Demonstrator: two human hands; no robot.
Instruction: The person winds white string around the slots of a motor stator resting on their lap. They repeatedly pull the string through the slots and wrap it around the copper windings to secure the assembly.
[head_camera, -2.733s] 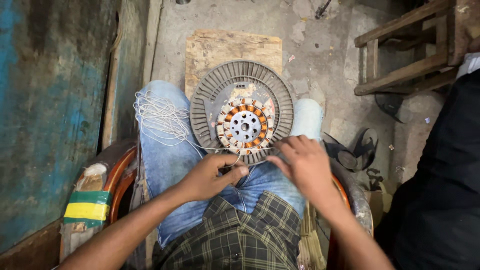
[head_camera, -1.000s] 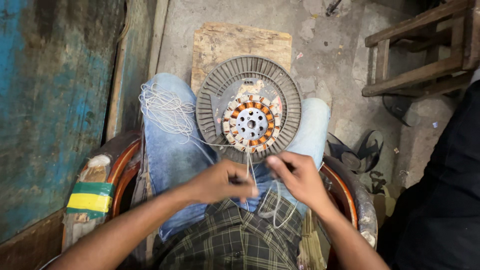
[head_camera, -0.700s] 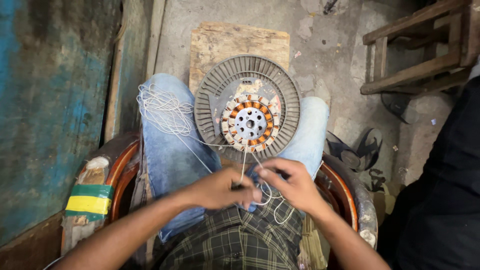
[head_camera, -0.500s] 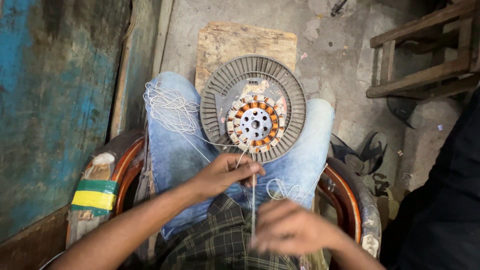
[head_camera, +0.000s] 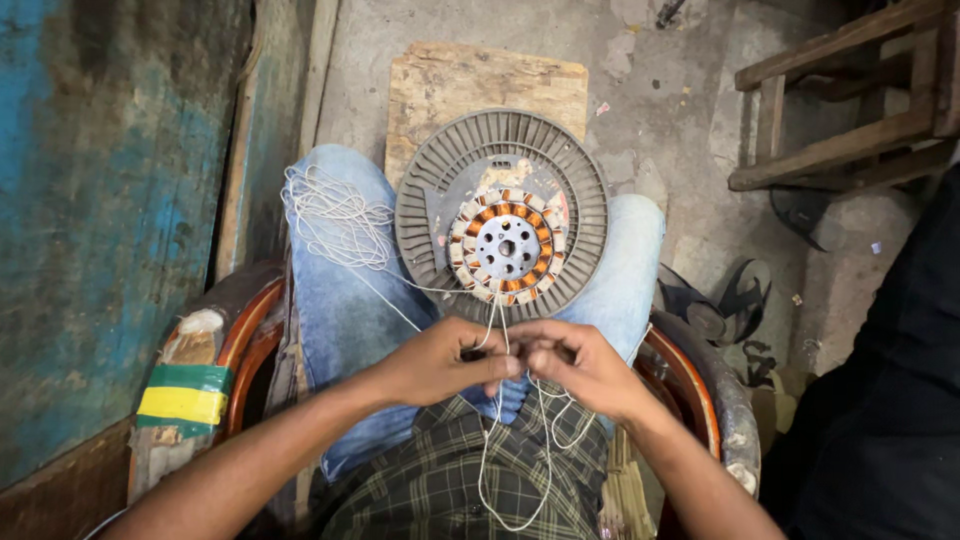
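Note:
A round grey finned motor housing (head_camera: 430, 215) rests on my knees, with a ring of copper windings (head_camera: 505, 246) around a metal hub at its centre. White string (head_camera: 497, 318) runs from the windings down to my hands. My left hand (head_camera: 440, 360) and my right hand (head_camera: 575, 365) meet just below the housing, both pinching the string between fingertips. A loose loop of it (head_camera: 500, 470) hangs down over my checked shirt. A tangled bundle of white string (head_camera: 335, 215) lies on my left knee.
I sit in a chair with curved reddish armrests (head_camera: 250, 330), one wrapped in green and yellow tape (head_camera: 185, 395). A wooden board (head_camera: 480, 85) lies on the concrete floor ahead. A blue wall (head_camera: 100, 200) is at left, a wooden bench (head_camera: 850, 120) and a person in black (head_camera: 890, 420) at right.
My right hand pulled the string back toward my body, then returned beside my left hand below the housing. The hanging loop of string has grown longer.

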